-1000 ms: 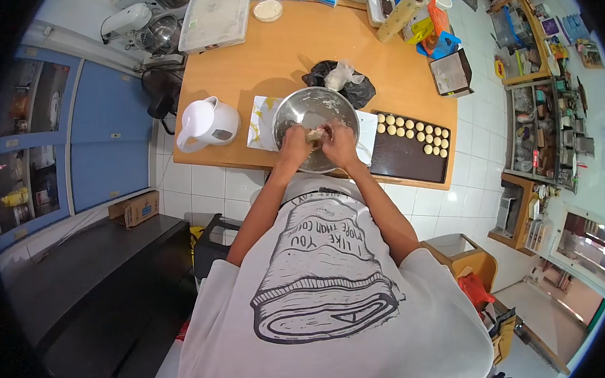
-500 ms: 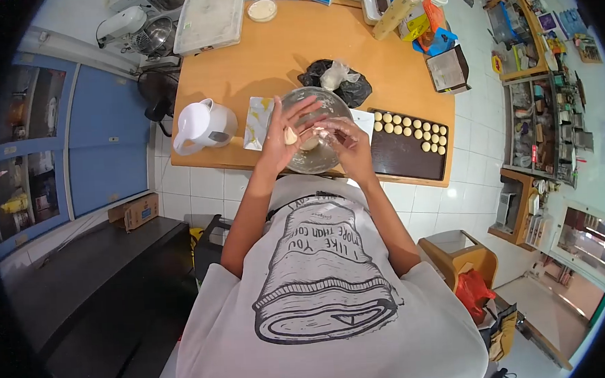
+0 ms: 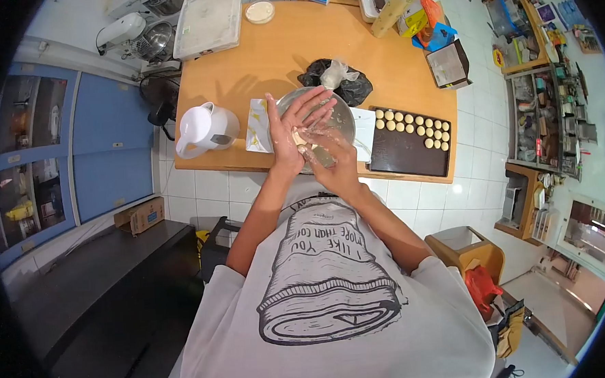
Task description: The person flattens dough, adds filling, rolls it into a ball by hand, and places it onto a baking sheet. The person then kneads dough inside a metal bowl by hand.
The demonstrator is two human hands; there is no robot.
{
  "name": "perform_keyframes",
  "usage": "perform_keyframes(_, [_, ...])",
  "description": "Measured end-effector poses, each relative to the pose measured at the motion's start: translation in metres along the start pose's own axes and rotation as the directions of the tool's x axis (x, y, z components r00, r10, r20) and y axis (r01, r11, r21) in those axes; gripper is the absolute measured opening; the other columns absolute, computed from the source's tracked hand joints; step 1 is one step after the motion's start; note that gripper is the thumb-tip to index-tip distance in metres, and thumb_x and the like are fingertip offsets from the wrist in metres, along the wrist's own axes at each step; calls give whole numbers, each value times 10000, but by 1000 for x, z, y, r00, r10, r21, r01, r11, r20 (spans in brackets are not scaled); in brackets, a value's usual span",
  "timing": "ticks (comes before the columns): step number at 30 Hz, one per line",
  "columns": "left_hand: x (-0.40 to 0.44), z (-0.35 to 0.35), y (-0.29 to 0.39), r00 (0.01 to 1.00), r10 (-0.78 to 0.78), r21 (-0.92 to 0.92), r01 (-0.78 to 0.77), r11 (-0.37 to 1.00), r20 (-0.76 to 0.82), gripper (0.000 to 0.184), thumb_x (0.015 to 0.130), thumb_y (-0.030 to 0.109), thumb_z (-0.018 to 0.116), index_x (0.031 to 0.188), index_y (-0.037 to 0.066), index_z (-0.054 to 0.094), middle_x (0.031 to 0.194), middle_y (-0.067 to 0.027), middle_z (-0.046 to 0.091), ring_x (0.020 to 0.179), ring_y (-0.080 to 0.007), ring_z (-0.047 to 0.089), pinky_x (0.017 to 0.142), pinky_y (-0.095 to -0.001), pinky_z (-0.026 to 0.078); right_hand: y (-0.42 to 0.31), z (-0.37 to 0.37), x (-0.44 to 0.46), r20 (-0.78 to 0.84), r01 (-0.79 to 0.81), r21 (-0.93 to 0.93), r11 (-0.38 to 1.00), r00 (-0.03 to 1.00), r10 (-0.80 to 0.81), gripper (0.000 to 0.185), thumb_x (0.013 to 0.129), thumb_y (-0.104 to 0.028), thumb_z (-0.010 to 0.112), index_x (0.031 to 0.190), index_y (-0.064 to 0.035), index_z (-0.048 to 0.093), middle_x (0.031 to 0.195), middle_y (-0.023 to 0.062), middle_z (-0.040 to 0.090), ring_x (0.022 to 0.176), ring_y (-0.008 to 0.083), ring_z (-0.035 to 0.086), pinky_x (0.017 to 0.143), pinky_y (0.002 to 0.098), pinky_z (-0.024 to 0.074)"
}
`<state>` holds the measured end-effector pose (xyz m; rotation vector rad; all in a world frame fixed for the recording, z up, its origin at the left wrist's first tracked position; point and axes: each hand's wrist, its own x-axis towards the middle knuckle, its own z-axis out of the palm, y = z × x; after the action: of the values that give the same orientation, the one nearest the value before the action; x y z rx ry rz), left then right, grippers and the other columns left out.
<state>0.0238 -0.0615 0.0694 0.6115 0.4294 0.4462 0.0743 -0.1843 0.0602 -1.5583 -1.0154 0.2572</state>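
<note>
My left hand (image 3: 290, 140) is palm up over a metal bowl (image 3: 343, 115), its fingers stretched out. On its palm it holds a small pale piece of dough (image 3: 298, 138). The bent fingers of my right hand (image 3: 334, 161) close on that piece against the left palm. Flour or dough bits cling to the right fingers. Both hands hide much of the bowl and part of the dough. To the right, a dark baking tray (image 3: 400, 158) carries rows of small round dough balls (image 3: 408, 123).
A white jug (image 3: 207, 129) stands left of the bowl, beside a patterned packet (image 3: 258, 126). Behind the bowl lies a black plastic bag (image 3: 357, 90) with a clear bag (image 3: 337, 74). White paper (image 3: 363, 131) lies between bowl and tray. A lidded container (image 3: 208, 23) sits at the back left.
My right hand has moved left and its fingers now press on the dough in my left palm. My left hand has shifted slightly right, with its fingers pointing more to the right.
</note>
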Motion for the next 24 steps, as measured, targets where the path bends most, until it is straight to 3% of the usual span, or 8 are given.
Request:
perform_keyframes(3, [-1,9,5,1000,-12,6,12,1000,24,1085,993,837,138,1500,-62,473,1503,-257,537,1405,-391,529,1196,-491,415,8,-2,0,-1,101,-81,992,995,-102,323,787,19,767,1105,-36,776,1124,126,761,1141,364,660,1037,437,501])
perform_keyframes(6, [1,13,7,996,-21,28,18,999,89,1064,998,830,165,1520,-50,458,1538,-250,507,1433,-393,500,1182,-502,428,2,-8,1,78,113,-222,968,992,-98,358,761,13,768,1114,-48,774,1206,110,729,1241,369,571,1082,456,456])
perform_keyframes(9, [6,3,0,991,-70,-113,83,990,115,992,1018,803,201,1543,5,468,1579,-203,487,1470,-354,467,1179,-460,427,-6,-18,15,225,108,-322,941,974,-35,415,765,-10,769,1174,-80,775,1294,89,676,1268,358,513,1111,466,411])
perform_keyframes(12, [10,3,-5,996,26,-141,-14,990,85,929,1032,768,261,1612,52,379,1645,-184,403,1528,-346,380,1180,-466,433,2,-26,22,210,99,-136,986,975,-69,453,784,-42,755,1231,-117,759,1378,99,596,1314,396,454,1151,529,350])
perform_keyframes(15, [14,-2,-7,990,25,-127,-8,992,138,899,1045,740,281,1641,68,318,1679,-193,341,1569,-349,294,1238,-482,364,-5,-31,25,66,6,-110,994,998,1,503,790,-39,745,1285,-130,745,1353,101,606,1314,388,459,1152,522,349])
perform_keyframes(18, [10,-1,-2,979,10,-297,53,953,205,882,1056,717,284,1639,55,315,1681,-193,337,1570,-346,291,1248,-487,350,-1,-35,19,77,102,-262,960,993,-85,431,818,-94,764,1249,-115,757,1387,132,581,1329,415,445,1149,556,337])
perform_keyframes(21, [8,11,0,983,42,-313,17,950,179,876,1063,703,277,1623,31,333,1662,-205,363,1553,-353,325,1259,-487,338,0,-33,8,117,137,-323,937,988,-104,394,841,-142,771,1233,-102,759,1419,163,543,1356,440,402,1147,580,325])
perform_keyframes(24, [10,12,-4,990,49,-63,-41,997,133,884,1064,702,275,1610,10,345,1637,-217,396,1528,-356,373,1263,-487,335,-8,-26,0,170,144,-345,927,981,-89,368,847,-170,794,1207,-96,774,1457,186,506,1397,452,352,1165,578,294])
